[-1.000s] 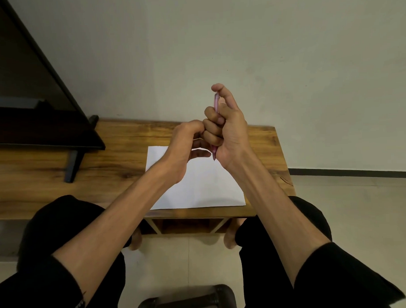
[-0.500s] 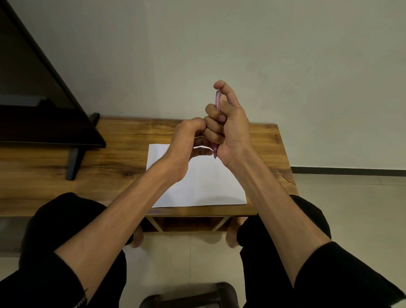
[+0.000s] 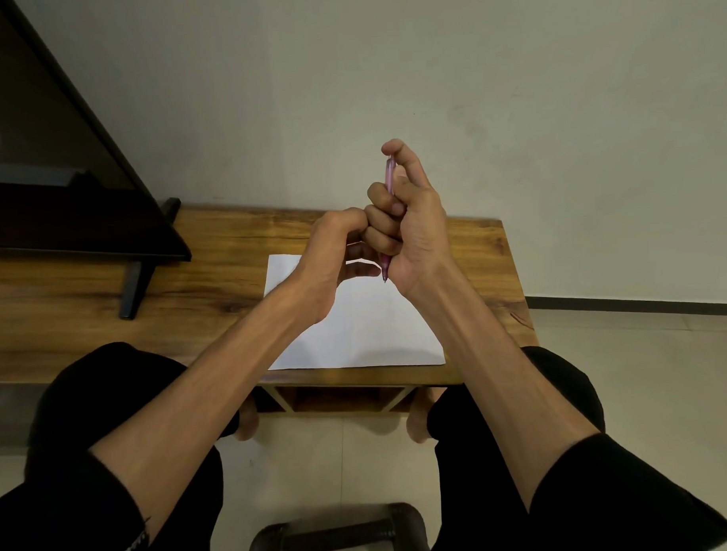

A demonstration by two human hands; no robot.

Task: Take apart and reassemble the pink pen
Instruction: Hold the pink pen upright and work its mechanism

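My right hand point(image 3: 413, 228) is wrapped around the pink pen point(image 3: 389, 175), held upright above the table. My thumb rests on the pen's top end. The pen's tip point(image 3: 385, 274) pokes out below my fist, pointing down. My left hand point(image 3: 332, 251) is curled right beside the right one, its fingers touching the right knuckles near the pen's lower part. Whether the left fingers grip the pen is hidden. Most of the pen's barrel is covered by my right fingers.
A white sheet of paper point(image 3: 368, 328) lies on the wooden table point(image 3: 213, 256) under my hands. A dark TV screen point(image 3: 49, 171) on a stand occupies the left. A dark stool point(image 3: 333, 532) is at the bottom, between my knees.
Both hands have stayed together in nearly the same place; the right hand shifted slightly upward with the pen.
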